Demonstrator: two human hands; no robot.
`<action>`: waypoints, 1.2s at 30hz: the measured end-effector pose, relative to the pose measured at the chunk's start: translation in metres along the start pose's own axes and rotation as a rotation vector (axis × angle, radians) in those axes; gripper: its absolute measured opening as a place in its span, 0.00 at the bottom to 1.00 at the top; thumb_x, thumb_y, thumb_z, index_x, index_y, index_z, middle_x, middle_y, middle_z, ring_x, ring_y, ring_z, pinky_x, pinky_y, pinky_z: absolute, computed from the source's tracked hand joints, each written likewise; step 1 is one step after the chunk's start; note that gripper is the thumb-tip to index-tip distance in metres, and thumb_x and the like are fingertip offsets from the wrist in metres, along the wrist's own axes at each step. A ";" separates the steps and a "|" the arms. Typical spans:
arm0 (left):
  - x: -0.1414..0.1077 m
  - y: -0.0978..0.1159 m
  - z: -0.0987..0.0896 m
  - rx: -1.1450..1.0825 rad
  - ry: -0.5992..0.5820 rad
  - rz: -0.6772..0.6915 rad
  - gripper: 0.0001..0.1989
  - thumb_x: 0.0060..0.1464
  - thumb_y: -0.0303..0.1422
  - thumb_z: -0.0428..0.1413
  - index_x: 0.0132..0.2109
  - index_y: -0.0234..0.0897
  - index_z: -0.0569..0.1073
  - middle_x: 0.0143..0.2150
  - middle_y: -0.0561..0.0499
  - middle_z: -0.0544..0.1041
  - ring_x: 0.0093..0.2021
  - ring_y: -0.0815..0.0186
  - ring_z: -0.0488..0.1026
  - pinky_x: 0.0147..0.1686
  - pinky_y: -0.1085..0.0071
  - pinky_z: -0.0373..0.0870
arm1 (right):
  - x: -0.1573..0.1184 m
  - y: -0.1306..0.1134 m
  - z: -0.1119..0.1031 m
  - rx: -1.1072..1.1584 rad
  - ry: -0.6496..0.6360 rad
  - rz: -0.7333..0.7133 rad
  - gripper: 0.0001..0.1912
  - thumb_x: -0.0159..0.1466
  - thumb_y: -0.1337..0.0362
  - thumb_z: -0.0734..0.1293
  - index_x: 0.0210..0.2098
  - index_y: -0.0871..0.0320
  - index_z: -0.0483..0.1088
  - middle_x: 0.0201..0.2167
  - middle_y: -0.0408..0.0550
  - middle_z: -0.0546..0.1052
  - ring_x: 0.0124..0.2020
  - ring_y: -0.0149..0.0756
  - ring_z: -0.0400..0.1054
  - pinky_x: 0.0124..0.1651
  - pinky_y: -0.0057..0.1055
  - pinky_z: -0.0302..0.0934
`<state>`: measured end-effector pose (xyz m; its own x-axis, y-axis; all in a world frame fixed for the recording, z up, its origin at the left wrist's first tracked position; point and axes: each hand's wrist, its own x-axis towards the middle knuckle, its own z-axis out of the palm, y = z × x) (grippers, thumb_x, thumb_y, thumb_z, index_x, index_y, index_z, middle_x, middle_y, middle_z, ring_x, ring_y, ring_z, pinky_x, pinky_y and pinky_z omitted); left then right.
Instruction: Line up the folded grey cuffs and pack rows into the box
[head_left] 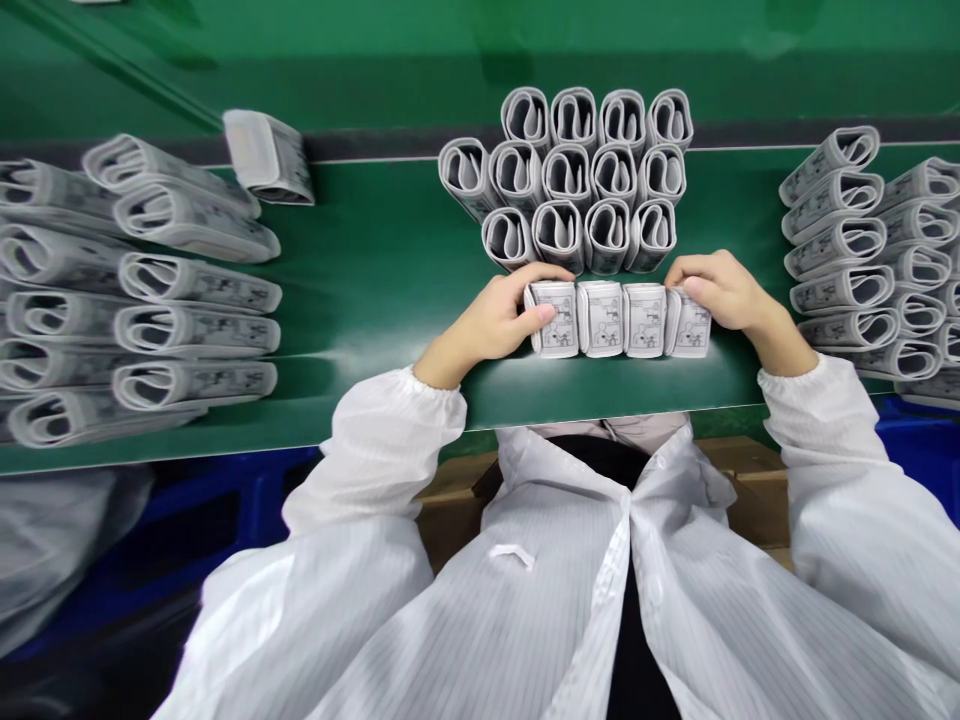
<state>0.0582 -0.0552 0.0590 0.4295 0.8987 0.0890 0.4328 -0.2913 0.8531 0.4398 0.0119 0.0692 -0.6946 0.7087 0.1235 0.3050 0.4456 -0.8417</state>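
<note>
Several folded, printed white bundles stand side by side in a short row near the table's front edge. My left hand point(504, 315) grips the leftmost bundle point(556, 335), thumb on its near face and fingers behind. At the other end, my right hand point(721, 290) holds the rightmost bundle point(691, 328) with fingers curled at its top and outer side. Between them are two more bundles, one a middle-left bundle point(601, 322), the other a middle-right bundle point(645, 322). Just behind the row, rolled bundles point(568, 175) are stacked with their open folded ends showing.
Folded bundles point(199, 330) fill the left of the green table point(360, 260), with a lone bundle point(268, 155) behind them. More bundles point(844, 240) lie stacked at the right. Blue crates point(255, 500) and cardboard point(450, 510) are below the table's front edge.
</note>
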 end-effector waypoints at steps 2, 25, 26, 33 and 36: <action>0.000 0.001 0.000 0.014 -0.005 -0.003 0.43 0.67 0.69 0.54 0.66 0.36 0.83 0.54 0.40 0.89 0.42 0.57 0.83 0.42 0.64 0.77 | -0.001 0.002 0.000 0.002 -0.006 -0.001 0.35 0.77 0.29 0.65 0.36 0.55 0.76 0.23 0.39 0.71 0.25 0.32 0.59 0.32 0.34 0.49; 0.000 0.008 -0.002 0.117 -0.063 0.000 0.42 0.68 0.68 0.53 0.68 0.39 0.80 0.52 0.42 0.89 0.32 0.62 0.75 0.36 0.64 0.71 | 0.000 -0.003 0.004 0.015 0.118 0.029 0.35 0.78 0.27 0.62 0.39 0.52 0.77 0.32 0.46 0.80 0.30 0.37 0.71 0.35 0.37 0.59; 0.000 0.008 -0.002 0.118 -0.066 -0.002 0.42 0.68 0.68 0.53 0.68 0.39 0.80 0.52 0.42 0.89 0.32 0.62 0.75 0.36 0.64 0.71 | 0.001 0.000 0.005 0.032 0.183 0.048 0.34 0.78 0.27 0.63 0.40 0.51 0.75 0.33 0.45 0.79 0.28 0.35 0.68 0.33 0.38 0.58; -0.001 0.005 -0.002 0.108 -0.063 0.011 0.42 0.68 0.68 0.54 0.68 0.39 0.81 0.53 0.42 0.89 0.32 0.62 0.76 0.36 0.64 0.70 | 0.006 0.019 0.007 0.025 0.667 0.105 0.34 0.73 0.25 0.69 0.39 0.48 0.61 0.28 0.40 0.62 0.28 0.36 0.54 0.31 0.40 0.51; -0.001 0.006 -0.002 0.110 -0.057 0.014 0.41 0.68 0.67 0.55 0.68 0.38 0.81 0.54 0.41 0.89 0.32 0.63 0.76 0.36 0.64 0.71 | 0.005 0.015 0.005 -0.014 0.630 0.176 0.32 0.75 0.25 0.67 0.43 0.46 0.63 0.25 0.39 0.62 0.29 0.38 0.54 0.33 0.43 0.53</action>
<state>0.0586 -0.0571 0.0647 0.4795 0.8749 0.0685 0.5090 -0.3409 0.7904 0.4374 0.0194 0.0550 -0.1205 0.9546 0.2725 0.3902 0.2979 -0.8712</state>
